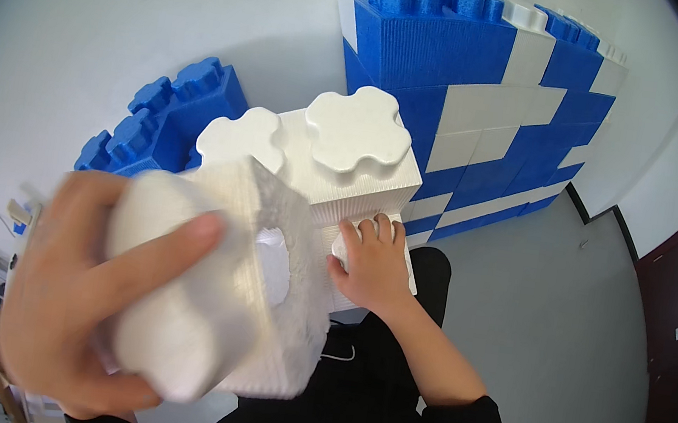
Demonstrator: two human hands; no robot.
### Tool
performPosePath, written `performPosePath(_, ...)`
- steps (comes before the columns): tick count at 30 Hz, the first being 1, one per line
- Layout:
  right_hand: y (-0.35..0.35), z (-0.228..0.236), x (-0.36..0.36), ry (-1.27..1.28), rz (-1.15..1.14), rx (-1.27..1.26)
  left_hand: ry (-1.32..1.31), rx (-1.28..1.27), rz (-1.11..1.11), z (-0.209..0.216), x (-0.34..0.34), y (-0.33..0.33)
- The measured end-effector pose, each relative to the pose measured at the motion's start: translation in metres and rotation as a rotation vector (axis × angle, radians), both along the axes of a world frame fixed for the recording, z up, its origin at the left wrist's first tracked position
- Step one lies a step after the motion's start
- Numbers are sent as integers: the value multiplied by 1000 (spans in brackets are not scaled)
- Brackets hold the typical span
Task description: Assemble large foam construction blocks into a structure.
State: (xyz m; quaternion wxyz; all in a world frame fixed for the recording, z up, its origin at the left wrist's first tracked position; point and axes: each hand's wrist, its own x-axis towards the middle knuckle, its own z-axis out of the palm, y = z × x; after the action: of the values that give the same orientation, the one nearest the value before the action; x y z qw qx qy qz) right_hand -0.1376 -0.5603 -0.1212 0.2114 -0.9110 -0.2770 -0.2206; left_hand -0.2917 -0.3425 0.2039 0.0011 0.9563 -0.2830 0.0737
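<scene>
Close to the camera, my left hand [75, 297] grips a large white toy building block [192, 321] by its flower-shaped stud. The block is tilted, and its rough hollow underside with an oval opening faces right; motion blurs it a little. My right hand [374, 269] lies lower and farther off, its fingers curled over the stud of another white block [339, 247], much of which the hand and the raised block cover. Just beyond stands a taller white block [300, 146] with two flower-shaped studs on top.
At the back right rises a wall of blue and white blocks [490, 103]. Several blue studs top a blue block stack [197, 120] at the left, by the pale wall [125, 12]. Grey floor [547, 324] extends right toward a dark red door [676, 316]. My knee [433, 275] is beside the lower block.
</scene>
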Motion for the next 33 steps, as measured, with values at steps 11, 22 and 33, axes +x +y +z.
performPosePath(11, -3, -2, -1, 48, -18, -7, -24, -7, 224, -48, -59, 62)
performPosePath(22, -5, 0, -1, 105, -28, -34, 35, -226, 164, -109, -1, 18)
performPosePath(33, -7, -2, 0, 108, -17, -24, 58, -95, 120, -103, 23, -7)
